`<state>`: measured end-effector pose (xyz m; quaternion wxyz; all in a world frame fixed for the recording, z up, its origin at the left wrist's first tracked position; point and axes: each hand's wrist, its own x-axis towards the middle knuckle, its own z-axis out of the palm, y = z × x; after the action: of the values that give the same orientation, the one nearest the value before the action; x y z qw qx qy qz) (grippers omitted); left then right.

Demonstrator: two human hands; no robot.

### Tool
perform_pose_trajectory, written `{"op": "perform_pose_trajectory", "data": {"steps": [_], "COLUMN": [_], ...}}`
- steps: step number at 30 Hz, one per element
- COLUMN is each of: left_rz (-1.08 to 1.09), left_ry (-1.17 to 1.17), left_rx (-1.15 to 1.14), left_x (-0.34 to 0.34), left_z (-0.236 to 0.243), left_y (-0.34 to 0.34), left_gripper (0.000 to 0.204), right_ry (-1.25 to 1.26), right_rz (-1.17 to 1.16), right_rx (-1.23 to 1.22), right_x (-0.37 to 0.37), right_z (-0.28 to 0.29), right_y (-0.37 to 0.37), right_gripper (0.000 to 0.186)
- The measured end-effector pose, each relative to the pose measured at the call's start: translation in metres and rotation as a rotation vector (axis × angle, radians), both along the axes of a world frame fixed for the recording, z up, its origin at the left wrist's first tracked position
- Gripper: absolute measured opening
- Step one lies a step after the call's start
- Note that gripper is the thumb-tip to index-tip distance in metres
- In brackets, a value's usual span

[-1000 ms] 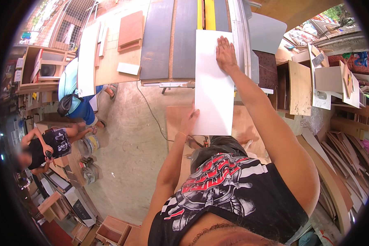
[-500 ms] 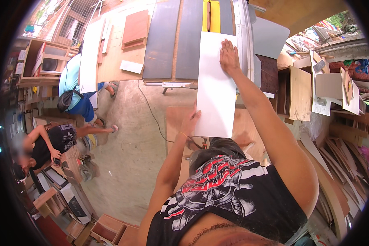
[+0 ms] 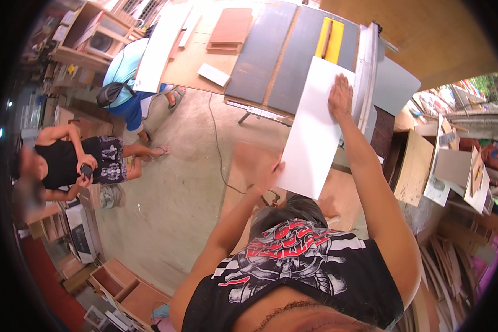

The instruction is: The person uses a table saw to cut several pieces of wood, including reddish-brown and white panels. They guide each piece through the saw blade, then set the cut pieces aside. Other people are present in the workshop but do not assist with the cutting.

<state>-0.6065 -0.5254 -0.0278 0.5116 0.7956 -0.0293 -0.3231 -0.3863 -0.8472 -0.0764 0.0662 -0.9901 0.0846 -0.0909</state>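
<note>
Your right hand (image 3: 341, 99) lies flat on the white panel (image 3: 314, 138) beneath it; your left hand (image 3: 269, 172) holds its edge. Apparent step: aligning the panel; the next move calls for level support.

Our long white panel (image 3: 312, 130)
We see a plain, smooth rectangle, slanting away rightward, its far part flat on the grey saw table (image 3: 260, 66), its near end jutting out past the table's front edge.
</note>
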Motion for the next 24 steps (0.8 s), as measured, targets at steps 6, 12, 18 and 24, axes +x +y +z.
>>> {"op": "perform_pose_trajectory", "data": {"steps": [6, 12, 18, 24], "left_rz": [0.241, 0.184, 0.29, 0.221], "left_ry": [0.181, 0.134, 0.259, 0.183], "left_rx": [-0.299, -0.254, -0.349, -0.349], "left_x": [-0.046, -0.047, -0.038, -0.031], "left_z": [-0.001, -0.018, 0.0, -0.011], "left_y": [0.01, 0.011, 0.002, 0.0], "left_gripper": [0.054, 0.054, 0.053, 0.055], "right_ry": [-0.004, -0.019, -0.021, -0.003], "right_rz": [0.014, 0.003, 0.012, 0.002], "right_rx": [0.029, -0.021, -0.001, 0.018], "right_x": [-0.002, 0.0, 0.006, 0.012], "right_z": [0.002, 0.001, 0.006, 0.012], "right_y": [0.005, 0.003, -0.001, -0.002], "right_gripper": [0.052, 0.051, 0.051, 0.051]}}
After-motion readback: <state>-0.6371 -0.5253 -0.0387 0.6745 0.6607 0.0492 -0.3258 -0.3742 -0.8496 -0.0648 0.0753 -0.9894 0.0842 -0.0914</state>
